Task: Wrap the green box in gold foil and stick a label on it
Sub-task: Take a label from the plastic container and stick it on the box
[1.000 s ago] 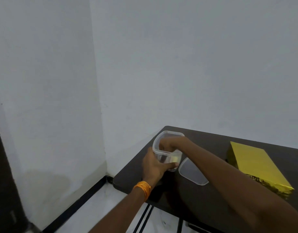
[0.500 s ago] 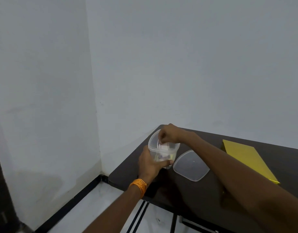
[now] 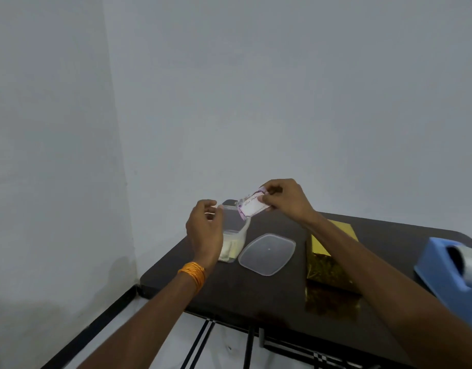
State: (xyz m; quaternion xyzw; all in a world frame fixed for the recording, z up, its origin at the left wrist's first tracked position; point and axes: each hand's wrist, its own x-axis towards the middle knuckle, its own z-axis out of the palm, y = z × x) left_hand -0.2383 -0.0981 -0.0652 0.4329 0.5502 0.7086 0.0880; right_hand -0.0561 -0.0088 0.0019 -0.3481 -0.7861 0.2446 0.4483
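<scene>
The box wrapped in gold foil [image 3: 328, 265] lies on the dark table [image 3: 256, 299], partly behind my right forearm. My right hand [image 3: 283, 199] pinches a small white label [image 3: 252, 206] with a purple border, held in the air above the table's far left corner. My left hand [image 3: 205, 230] hovers just left of the label with fingers curled and apart, holding nothing, in front of the clear plastic container [image 3: 233, 243].
The container's clear lid [image 3: 267, 253] lies flat between the container and the gold box. A blue tape dispenser [image 3: 456, 272] stands at the table's right edge. White walls close in behind and to the left; the floor shows beyond the table's left edge.
My right hand has lifted the label out of the container and raised it. My left hand has let go of the container and risen beside the label. The view has shifted right.
</scene>
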